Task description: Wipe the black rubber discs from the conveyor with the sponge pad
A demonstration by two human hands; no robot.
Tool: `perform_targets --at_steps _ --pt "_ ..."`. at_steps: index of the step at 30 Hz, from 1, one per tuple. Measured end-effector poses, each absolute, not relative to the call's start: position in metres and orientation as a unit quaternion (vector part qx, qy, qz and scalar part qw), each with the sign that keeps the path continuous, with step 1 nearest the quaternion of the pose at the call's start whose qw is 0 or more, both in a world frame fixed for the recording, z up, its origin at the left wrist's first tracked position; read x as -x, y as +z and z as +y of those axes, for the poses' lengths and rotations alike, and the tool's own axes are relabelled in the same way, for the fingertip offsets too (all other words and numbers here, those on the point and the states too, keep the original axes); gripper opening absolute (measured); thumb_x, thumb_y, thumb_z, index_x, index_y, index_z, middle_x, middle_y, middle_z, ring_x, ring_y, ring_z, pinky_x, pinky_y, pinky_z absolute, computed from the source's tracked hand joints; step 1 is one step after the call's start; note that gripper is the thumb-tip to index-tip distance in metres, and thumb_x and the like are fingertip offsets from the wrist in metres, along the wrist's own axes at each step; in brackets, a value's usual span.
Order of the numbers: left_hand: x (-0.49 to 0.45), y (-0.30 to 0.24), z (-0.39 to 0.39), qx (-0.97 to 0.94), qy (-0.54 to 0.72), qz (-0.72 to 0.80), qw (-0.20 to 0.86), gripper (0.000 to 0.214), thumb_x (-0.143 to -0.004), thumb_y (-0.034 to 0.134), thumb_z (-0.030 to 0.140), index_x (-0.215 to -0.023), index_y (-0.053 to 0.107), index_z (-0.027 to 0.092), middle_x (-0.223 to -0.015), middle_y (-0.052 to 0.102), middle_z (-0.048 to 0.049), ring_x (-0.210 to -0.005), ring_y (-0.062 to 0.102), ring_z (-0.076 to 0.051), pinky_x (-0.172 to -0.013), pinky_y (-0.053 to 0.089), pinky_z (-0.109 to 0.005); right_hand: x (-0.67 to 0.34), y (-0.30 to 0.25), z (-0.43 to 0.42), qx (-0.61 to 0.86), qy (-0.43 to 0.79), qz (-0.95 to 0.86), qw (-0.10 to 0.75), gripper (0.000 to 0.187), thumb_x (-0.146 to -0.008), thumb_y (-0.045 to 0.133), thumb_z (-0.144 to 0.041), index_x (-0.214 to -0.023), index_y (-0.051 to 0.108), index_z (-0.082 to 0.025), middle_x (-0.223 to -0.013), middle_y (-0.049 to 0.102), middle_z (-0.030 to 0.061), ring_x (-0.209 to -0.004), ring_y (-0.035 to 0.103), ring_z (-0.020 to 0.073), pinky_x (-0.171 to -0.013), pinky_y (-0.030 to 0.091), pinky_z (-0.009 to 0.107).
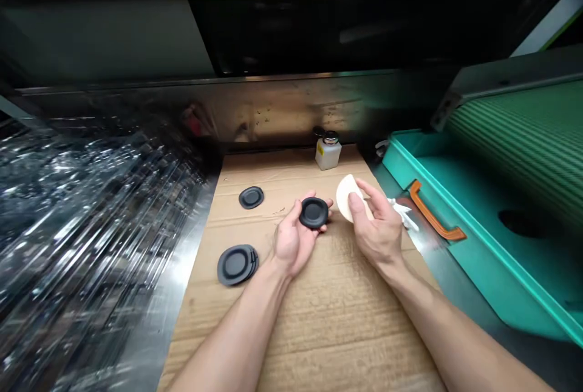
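My left hand [294,239] holds a black round disc [314,212] by its edge, fingers curled around it, above a cardboard sheet [328,313]. My right hand [377,228] grips a white round pad [345,195] between thumb and fingers, just right of the disc and not touching it. A single black disc [251,197] lies flat on the cardboard to the left. A small stack of black discs [237,264] lies nearer me, left of my left forearm.
A small white bottle with a dark cap [328,149] stands at the cardboard's far edge. A teal machine housing [478,228] with an orange handle [435,219] is on the right. Shiny clear plastic trays [82,228] fill the left. White scraps [403,211] lie by my right hand.
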State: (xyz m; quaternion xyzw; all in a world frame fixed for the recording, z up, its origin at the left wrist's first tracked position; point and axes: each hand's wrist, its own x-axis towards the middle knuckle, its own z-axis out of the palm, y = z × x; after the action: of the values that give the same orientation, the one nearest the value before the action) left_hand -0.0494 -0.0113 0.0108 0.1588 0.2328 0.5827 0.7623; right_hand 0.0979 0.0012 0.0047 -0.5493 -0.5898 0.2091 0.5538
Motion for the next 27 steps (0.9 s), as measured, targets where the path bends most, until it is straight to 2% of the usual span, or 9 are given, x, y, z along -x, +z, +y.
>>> perform_targets --at_steps 2,6,10,13,17,20,22,25,27 --pt "0.046 0.011 -0.015 -0.169 0.57 0.227 0.771 0.042 -0.093 0.046 0.037 -0.129 0.051 0.016 -0.12 0.063 -0.0142 -0.1 0.062 -0.024 -0.076 0.05 -0.032 -0.086 0.009 -0.013 0.555 0.205 -0.628 0.506 0.046 -0.092 0.046 -0.045 -0.132 0.054 -0.024 -0.109 0.069 0.0074 -0.092 0.066 0.0212 -0.08 0.054 0.033" --pt "0.045 0.012 -0.022 -0.168 0.546 0.232 0.788 0.041 -0.092 0.046 0.038 -0.127 0.053 0.018 -0.122 0.062 -0.0125 -0.106 0.061 -0.025 -0.094 0.047 -0.041 -0.064 0.011 -0.032 0.575 0.131 -0.727 0.351 0.045 -0.093 0.043 -0.044 -0.135 0.05 -0.033 -0.097 0.073 0.0054 -0.081 0.069 0.0226 -0.072 0.053 0.03" --pt "0.049 0.009 -0.018 -0.189 0.552 0.223 0.781 0.037 -0.093 0.045 0.037 -0.122 0.055 0.018 -0.123 0.062 -0.0121 -0.11 0.06 -0.025 -0.098 0.046 -0.042 -0.056 0.017 -0.026 0.639 0.055 -0.716 0.274 0.045 -0.095 0.037 -0.045 -0.136 0.049 -0.032 -0.085 0.073 0.0061 -0.072 0.069 0.0229 -0.068 0.051 0.031" --pt "0.05 0.006 -0.015 -0.177 0.56 0.24 0.773 0.033 -0.092 0.046 0.035 -0.117 0.058 0.016 -0.12 0.063 -0.0126 -0.11 0.06 -0.025 -0.097 0.047 -0.041 -0.053 0.018 -0.025 0.648 0.054 -0.708 0.274 0.045 -0.096 0.034 -0.044 -0.136 0.049 -0.031 -0.091 0.073 0.0074 -0.076 0.069 0.0229 -0.069 0.05 0.031" --pt "0.052 0.006 -0.016 -0.162 0.566 0.253 0.768 0.03 -0.092 0.048 0.034 -0.112 0.058 0.014 -0.118 0.063 -0.0147 -0.106 0.062 -0.025 -0.094 0.049 -0.041 -0.06 0.015 -0.019 0.612 0.094 -0.731 0.287 0.046 -0.093 0.04 -0.046 -0.136 0.049 -0.033 -0.091 0.073 0.0074 -0.077 0.069 0.0241 -0.071 0.051 0.033" --pt "0.054 0.007 -0.016 -0.184 0.569 0.247 0.763 0.028 -0.091 0.049 0.031 -0.111 0.059 0.013 -0.117 0.063 -0.015 -0.104 0.062 -0.024 -0.092 0.05 -0.04 -0.078 0.021 -0.003 0.61 0.157 -0.659 0.41 0.045 -0.092 0.042 -0.046 -0.128 0.058 -0.025 -0.107 0.07 0.0091 -0.098 0.065 0.025 -0.085 0.05 0.036" --pt "0.054 0.009 -0.015 -0.184 0.572 0.245 0.761 0.028 -0.091 0.05 0.03 -0.112 0.058 0.014 -0.117 0.063 -0.0145 -0.104 0.062 -0.024 -0.092 0.05 -0.04 -0.088 0.024 0.004 0.548 0.229 -0.642 0.485 0.045 -0.09 0.045 -0.045 -0.123 0.061 -0.02 -0.116 0.066 0.0093 -0.107 0.061 0.0239 -0.091 0.048 0.035" --pt "0.052 0.009 -0.013 -0.175 0.575 0.257 0.757 0.027 -0.091 0.05 0.029 -0.111 0.059 0.014 -0.114 0.064 -0.0139 -0.105 0.061 -0.024 -0.091 0.05 -0.039 -0.092 0.024 0.003 0.462 0.357 -0.664 0.467 0.041 -0.086 0.052 -0.043 -0.114 0.066 -0.016 -0.108 0.069 0.0094 -0.098 0.064 0.0235 -0.087 0.051 0.035" --pt "0.05 0.01 -0.012 -0.188 0.575 0.26 0.753 0.026 -0.091 0.051 0.029 -0.111 0.059 0.015 -0.112 0.065 -0.0129 -0.105 0.061 -0.024 -0.092 0.049 -0.038 -0.088 0.021 -0.002 0.444 0.396 -0.671 0.441 0.036 -0.085 0.054 -0.039 -0.108 0.069 -0.016 -0.101 0.071 0.0083 -0.092 0.066 0.0228 -0.083 0.052 0.034"
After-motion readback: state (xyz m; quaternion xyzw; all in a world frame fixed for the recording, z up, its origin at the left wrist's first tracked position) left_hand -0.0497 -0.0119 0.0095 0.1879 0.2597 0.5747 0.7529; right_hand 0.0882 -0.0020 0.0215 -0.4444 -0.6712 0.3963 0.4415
